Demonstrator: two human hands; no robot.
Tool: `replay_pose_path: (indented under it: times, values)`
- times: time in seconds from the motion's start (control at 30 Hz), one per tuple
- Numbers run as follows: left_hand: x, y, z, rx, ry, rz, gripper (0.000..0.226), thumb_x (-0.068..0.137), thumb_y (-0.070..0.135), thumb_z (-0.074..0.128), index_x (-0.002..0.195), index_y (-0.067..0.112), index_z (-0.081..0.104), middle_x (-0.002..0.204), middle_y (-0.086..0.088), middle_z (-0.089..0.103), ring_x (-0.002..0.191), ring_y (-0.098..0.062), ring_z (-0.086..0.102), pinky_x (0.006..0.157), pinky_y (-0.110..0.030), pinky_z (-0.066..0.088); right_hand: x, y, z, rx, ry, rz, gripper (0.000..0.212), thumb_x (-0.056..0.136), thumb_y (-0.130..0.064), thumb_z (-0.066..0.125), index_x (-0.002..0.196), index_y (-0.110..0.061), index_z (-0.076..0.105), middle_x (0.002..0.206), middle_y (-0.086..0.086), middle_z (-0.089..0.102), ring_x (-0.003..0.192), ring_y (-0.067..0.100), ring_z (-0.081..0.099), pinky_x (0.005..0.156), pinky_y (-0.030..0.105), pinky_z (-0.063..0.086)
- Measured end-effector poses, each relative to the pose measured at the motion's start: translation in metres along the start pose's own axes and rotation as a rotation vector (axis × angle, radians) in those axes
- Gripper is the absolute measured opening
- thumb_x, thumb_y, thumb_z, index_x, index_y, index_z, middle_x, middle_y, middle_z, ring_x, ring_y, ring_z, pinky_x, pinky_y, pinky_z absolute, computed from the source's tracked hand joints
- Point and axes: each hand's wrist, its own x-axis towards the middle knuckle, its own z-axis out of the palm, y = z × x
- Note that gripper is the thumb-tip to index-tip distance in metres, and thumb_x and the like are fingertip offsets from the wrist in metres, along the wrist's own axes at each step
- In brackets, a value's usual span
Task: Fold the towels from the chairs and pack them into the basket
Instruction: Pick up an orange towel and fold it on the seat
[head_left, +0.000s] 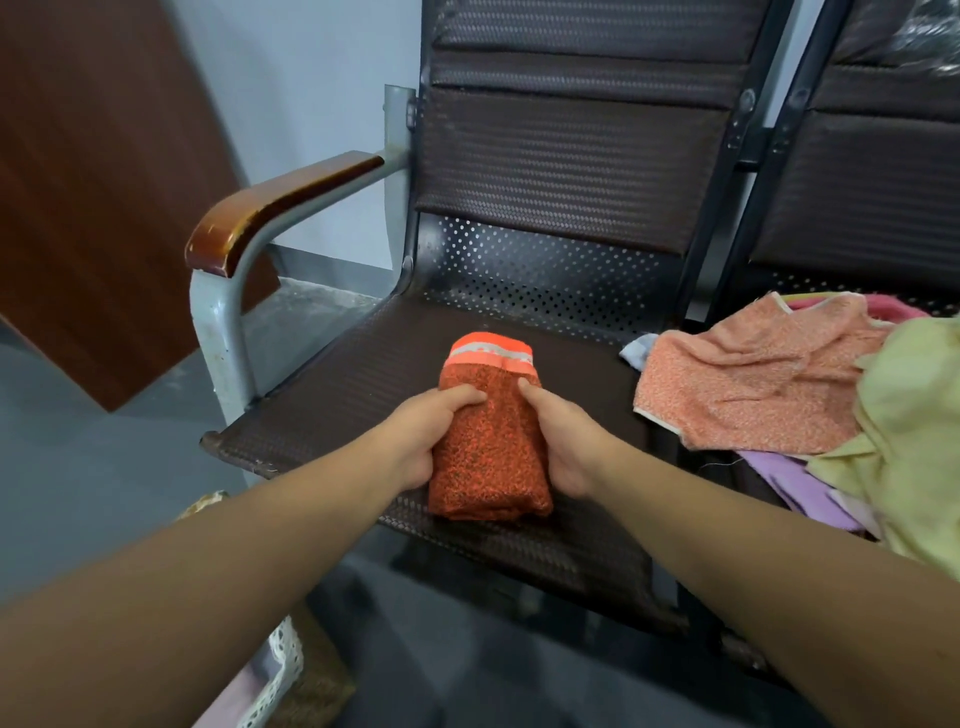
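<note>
Dark perforated chairs (561, 166) stand on a grey floor (78, 457) against a pale wall (311, 78).

The head camera is looking forward and down, close over the chair seat (363, 395) filling mid-frame.

Soft, even light is filling the scene, moderately bright, and shadows are falling faint and diffuse. A glare streak is shining along the glossy armrest (270, 208). A thin shadow is lying under the towel (488, 452) at its near edge. Wide-angle distortion is bowing the chair (571, 156) frame toward the edges. The centre is reading sharp, while the near-left basket (306, 675) and the far right corner are blurring.
</note>
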Motion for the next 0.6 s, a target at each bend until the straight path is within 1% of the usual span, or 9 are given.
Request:
replay_pose_path:
  times: [0.07,0.13,0.2,0.23,0.3,0.37,0.47,0.53,0.6]
  values:
    - [-0.010,0.009,-0.006,-0.097,0.019,0.093,0.025,0.090,0.013,0.063,0.115,0.015,0.061,0.098,-0.016,0.074,0.084,-0.030,0.071,0.079,-0.044,0.059,-0.001,0.000,0.014,-0.044,0.016,-0.139,0.037,0.103,-0.037,0.051,0.124,-0.009,0.063,0.114,0.012,0.073,0.107,0.029,0.069,0.101,0.049,0.051]
    - [-0.024,0.020,-0.021,-0.169,0.036,0.158,0.033,0.090,0.013,0.060,0.123,0.012,0.061,0.108,-0.018,0.072,0.086,-0.030,0.071,0.074,-0.041,0.060,-0.004,-0.004,0.032,-0.165,0.031,-0.279,0.032,0.100,-0.036,0.057,0.120,-0.012,0.065,0.114,0.009,0.073,0.108,0.026,0.069,0.102,0.049,0.051]
    - [-0.042,0.029,-0.042,-0.216,0.024,0.197,0.039,0.090,0.015,0.058,0.128,0.009,0.061,0.113,-0.018,0.072,0.091,-0.031,0.071,0.077,-0.041,0.060,-0.014,-0.013,0.057,-0.258,0.027,-0.393,0.027,0.097,-0.035,0.063,0.114,-0.014,0.067,0.112,0.009,0.073,0.108,0.027,0.069,0.101,0.049,0.052]
    - [-0.053,0.034,-0.055,-0.224,0.025,0.221,0.036,0.090,0.016,0.055,0.124,0.008,0.064,0.109,-0.017,0.073,0.090,-0.030,0.071,0.080,-0.040,0.058,-0.019,-0.018,0.073,-0.279,0.004,-0.424,0.025,0.096,-0.034,0.065,0.111,-0.015,0.067,0.111,0.010,0.073,0.107,0.028,0.068,0.100,0.049,0.052]
    - [-0.076,0.043,-0.087,-0.234,0.045,0.269,0.025,0.091,0.015,0.052,0.110,0.010,0.067,0.097,-0.015,0.075,0.084,-0.029,0.071,0.082,-0.040,0.055,-0.028,-0.020,0.110,-0.328,-0.033,-0.473,0.023,0.095,-0.035,0.066,0.106,-0.015,0.067,0.109,0.009,0.074,0.105,0.028,0.069,0.099,0.050,0.053]
    - [-0.097,0.050,-0.123,-0.239,0.081,0.296,0.021,0.090,0.016,0.053,0.104,0.012,0.068,0.094,-0.014,0.075,0.082,-0.029,0.072,0.086,-0.041,0.054,-0.033,-0.015,0.147,-0.410,-0.060,-0.533,0.026,0.094,-0.037,0.065,0.106,-0.014,0.067,0.107,0.007,0.073,0.102,0.025,0.069,0.097,0.049,0.054]
    - [-0.121,0.047,-0.186,-0.235,0.133,0.307,0.022,0.092,0.018,0.052,0.107,0.011,0.067,0.096,-0.012,0.075,0.083,-0.026,0.072,0.087,-0.040,0.053,-0.033,0.004,0.204,-0.524,-0.097,-0.571,0.032,0.093,-0.040,0.066,0.107,-0.011,0.067,0.105,0.006,0.073,0.098,0.024,0.069,0.094,0.049,0.054]
    - [-0.131,0.035,-0.227,-0.232,0.138,0.285,0.027,0.095,0.020,0.051,0.116,0.010,0.065,0.105,-0.012,0.073,0.093,-0.025,0.071,0.092,-0.041,0.052,-0.029,0.022,0.233,-0.601,-0.118,-0.555,0.034,0.092,-0.043,0.066,0.105,-0.011,0.066,0.104,0.007,0.072,0.097,0.025,0.068,0.093,0.049,0.054]
    - [-0.136,0.014,-0.269,-0.204,0.173,0.256,0.031,0.095,0.021,0.054,0.123,0.010,0.061,0.112,-0.013,0.067,0.100,-0.026,0.066,0.096,-0.042,0.050,-0.023,0.046,0.258,-0.641,-0.158,-0.494,0.032,0.092,-0.040,0.067,0.107,-0.011,0.063,0.105,0.007,0.070,0.099,0.025,0.067,0.094,0.048,0.054]
